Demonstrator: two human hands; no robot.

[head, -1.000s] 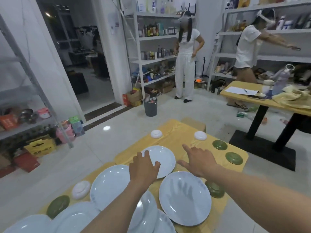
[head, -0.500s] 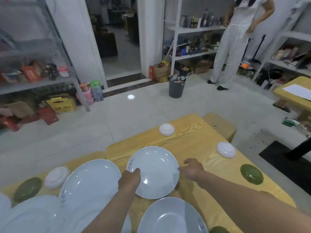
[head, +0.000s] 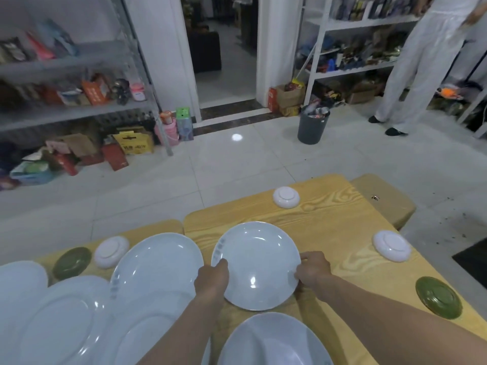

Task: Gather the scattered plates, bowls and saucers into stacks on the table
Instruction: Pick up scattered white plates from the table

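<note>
A round white plate [head: 257, 262] lies on the wooden table [head: 337, 222]. My left hand [head: 212, 280] grips its left rim and my right hand [head: 312, 270] grips its right rim. A larger white plate [head: 158, 262] lies to its left, and another white plate [head: 274, 341] lies at the near edge. Several more white plates [head: 52, 320] overlap at the near left. White upturned bowls [head: 286, 197] [head: 391, 245] [head: 111, 251] and green saucers [head: 438, 300] [head: 71, 262] are scattered around.
A wooden bench [head: 382, 198] stands beyond the table's far right corner. On the tiled floor are a grey bin [head: 312, 125], boxes and metal shelving [head: 79, 111]. A person in white trousers [head: 419, 69] stands at the back right shelves.
Both hands moved from hovering over the table to closing on the round plate's two rims. My view has tilted down and turned left.
</note>
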